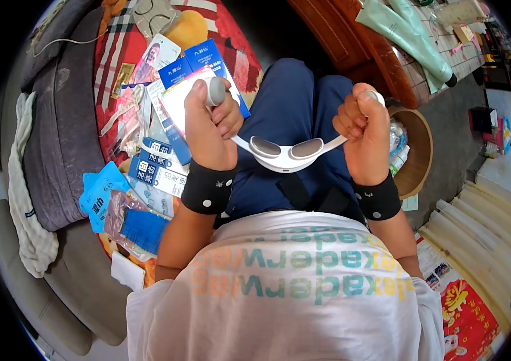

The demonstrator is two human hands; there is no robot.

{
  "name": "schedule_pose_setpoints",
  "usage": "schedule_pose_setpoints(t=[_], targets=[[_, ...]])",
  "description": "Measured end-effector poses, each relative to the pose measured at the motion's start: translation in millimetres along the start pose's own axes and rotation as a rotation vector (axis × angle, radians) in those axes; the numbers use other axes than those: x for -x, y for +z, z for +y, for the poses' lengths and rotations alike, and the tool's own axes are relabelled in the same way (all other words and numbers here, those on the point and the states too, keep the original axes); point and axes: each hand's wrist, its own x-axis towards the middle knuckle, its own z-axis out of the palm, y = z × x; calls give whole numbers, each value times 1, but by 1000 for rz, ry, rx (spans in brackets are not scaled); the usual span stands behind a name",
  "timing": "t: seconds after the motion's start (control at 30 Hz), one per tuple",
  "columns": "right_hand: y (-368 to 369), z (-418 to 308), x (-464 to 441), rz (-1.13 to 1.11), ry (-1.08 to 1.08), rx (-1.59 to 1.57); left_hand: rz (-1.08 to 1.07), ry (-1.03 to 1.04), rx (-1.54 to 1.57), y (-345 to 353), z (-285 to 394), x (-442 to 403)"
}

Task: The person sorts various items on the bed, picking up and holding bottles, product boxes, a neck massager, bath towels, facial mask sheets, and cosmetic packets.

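A white U-shaped neck massager (pixel 284 163) with two oval metal pads hangs over my lap, its pads facing up toward me. My left hand (pixel 212 129) is closed around one arm of it, the thumb beside a grey round end. On the other side, my right hand (pixel 365 135) is wrapped around the opposite arm, and a whitish end shows past the thumb. Black bands circle both wrists. Beyond my left hand lie blue and white boxes (pixel 204 55), partly hidden by it.
Left of me, a red patterned cover (pixel 231 30) bears toothpaste boxes (pixel 158 171), blue packets (pixel 104 195) and bagged items. A grey sofa (pixel 57 150) stands at far left. To my right are a round bin (pixel 422 150) with bottles and a wooden table (pixel 387 66) with tubes.
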Motion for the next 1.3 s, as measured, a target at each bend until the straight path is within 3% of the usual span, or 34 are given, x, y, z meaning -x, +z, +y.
schedule_pose_setpoints(t=[0.13,0.5,0.73,0.8,0.87,0.93,1.03,1.3], targets=[[-5,-1,-4,-5,-8,-117,16,58,132,-1,2,-2],[-1,-17,-4,-70,-9,-441,-285,108,445,-11,21,-6],[-10,-10,-8,-159,-9,-504,-318,117,448,-13,20,-6],[-5,-5,-3,-137,-153,-182,-327,174,337,-7,19,-3],[-10,-1,3,-171,-297,200,-377,324,36,-2,11,-1],[-12,3,6,-182,-368,333,-321,400,-229,4,3,5],[-16,3,5,-163,-390,464,-367,322,-138,2,-6,2],[-17,3,0,36,-439,1030,-302,318,-310,6,-14,1]])
